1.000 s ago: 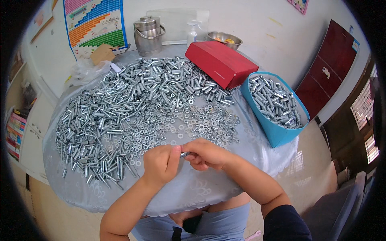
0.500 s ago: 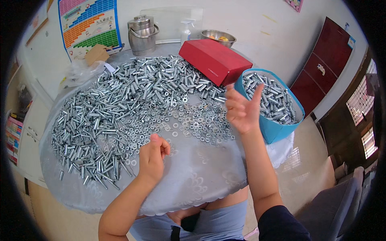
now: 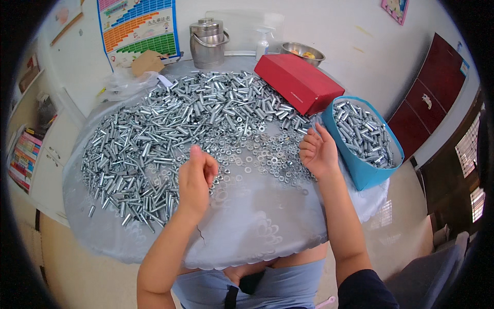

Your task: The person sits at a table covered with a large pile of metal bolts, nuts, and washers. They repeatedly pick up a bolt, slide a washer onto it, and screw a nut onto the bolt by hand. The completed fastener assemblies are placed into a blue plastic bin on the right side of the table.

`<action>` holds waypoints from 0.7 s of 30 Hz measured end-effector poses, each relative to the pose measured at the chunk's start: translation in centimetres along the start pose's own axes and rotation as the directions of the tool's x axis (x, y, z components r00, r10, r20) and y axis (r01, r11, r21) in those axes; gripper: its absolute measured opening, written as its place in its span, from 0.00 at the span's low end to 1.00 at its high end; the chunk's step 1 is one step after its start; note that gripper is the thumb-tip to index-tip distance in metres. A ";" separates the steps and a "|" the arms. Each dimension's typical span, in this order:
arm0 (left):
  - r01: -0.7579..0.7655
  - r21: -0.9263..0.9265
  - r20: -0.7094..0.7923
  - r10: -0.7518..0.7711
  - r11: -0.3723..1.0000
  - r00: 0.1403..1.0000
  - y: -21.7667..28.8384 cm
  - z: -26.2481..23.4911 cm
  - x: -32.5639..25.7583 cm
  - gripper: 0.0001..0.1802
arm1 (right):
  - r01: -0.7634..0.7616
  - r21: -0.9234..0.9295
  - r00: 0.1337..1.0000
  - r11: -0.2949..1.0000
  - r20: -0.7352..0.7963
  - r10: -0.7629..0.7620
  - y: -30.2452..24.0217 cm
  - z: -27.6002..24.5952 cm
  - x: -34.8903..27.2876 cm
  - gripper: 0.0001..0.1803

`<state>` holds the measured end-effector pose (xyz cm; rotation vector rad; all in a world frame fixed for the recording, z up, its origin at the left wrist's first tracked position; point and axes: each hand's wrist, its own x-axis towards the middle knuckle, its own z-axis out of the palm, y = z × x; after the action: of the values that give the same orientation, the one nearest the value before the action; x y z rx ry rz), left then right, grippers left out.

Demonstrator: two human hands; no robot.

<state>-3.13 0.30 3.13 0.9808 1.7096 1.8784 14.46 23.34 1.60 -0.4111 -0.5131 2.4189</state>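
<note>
Over the table [image 3: 247,232], the left hand [image 3: 195,177] curls, fingers together, holding unclear; the right hand [image 3: 319,152], fingers apart, is empty beside the blue bin [image 3: 360,170]. Sleeve bolts [image 3: 154,144]: stiff, slippery, probably heavy; grip mid-shank.

One red box [image 3: 298,82], one blue bin [image 3: 368,172], two hands [image 3: 195,177].
</note>
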 end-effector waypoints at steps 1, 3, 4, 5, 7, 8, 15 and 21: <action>-0.025 0.020 -0.015 0.026 0.999 1.000 0.5 -0.5 0.5 0.32 | 0.009 -0.033 1.000 0.999 -0.016 -0.009 0.2 0.0 0.1 0.14; -0.074 0.061 -0.043 0.077 0.995 0.996 1.9 -1.7 1.3 0.31 | 0.009 -0.096 1.000 0.995 -0.009 -0.010 0.4 0.0 0.1 0.14; -0.121 0.118 -0.057 0.129 0.986 0.990 2.2 -2.7 1.5 0.28 | 0.003 -0.117 1.000 0.993 -0.006 -0.004 0.7 0.1 0.1 0.14; -0.138 0.175 -0.090 0.155 0.975 0.984 2.0 -3.6 1.8 0.27 | -0.003 -0.138 1.000 0.990 -0.003 0.002 0.9 0.1 0.1 0.14; -0.161 0.287 -0.152 0.211 0.944 0.966 0.5 -5.4 2.4 0.25 | -0.006 -0.200 1.000 0.980 0.005 0.007 1.3 0.4 0.0 0.13; -0.100 0.290 -0.164 0.152 0.952 0.975 -0.1 -6.6 2.4 0.22 | -0.007 -0.228 1.000 0.974 0.002 0.008 1.7 0.6 -0.1 0.13; 0.002 0.785 0.094 -0.122 0.620 0.988 1.2 -9.7 1.0 0.15 | 0.193 -0.682 0.979 0.705 0.082 -0.188 4.0 1.8 -0.9 0.10; -0.089 0.751 0.266 -0.177 0.654 0.948 1.7 -11.2 0.4 0.12 | 0.404 -0.911 0.913 0.087 0.395 -0.102 7.9 3.7 -3.3 0.07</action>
<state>-11.29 -7.33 4.94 1.4170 2.3083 0.8247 11.38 14.49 1.80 -0.4806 -2.1728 1.3646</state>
